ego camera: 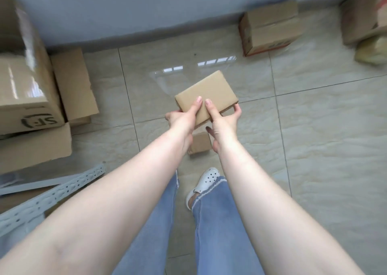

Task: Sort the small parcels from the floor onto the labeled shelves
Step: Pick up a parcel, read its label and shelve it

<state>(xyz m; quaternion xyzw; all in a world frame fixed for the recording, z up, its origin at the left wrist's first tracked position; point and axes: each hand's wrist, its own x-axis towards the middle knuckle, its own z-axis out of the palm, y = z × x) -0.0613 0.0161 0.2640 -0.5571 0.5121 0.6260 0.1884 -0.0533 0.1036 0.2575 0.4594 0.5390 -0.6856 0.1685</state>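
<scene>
- Up front, the fingers of the left hand and the right hand are curled round a flat brown parcel, thumbs on top, held tilted above the tiled floor.
- Just below the hands, a smaller parcel lies on the floor.
- Farther out, stacked cardboard boxes stand at the left, by a grey shelf rail.
- Another box sits against the wall.
</scene>
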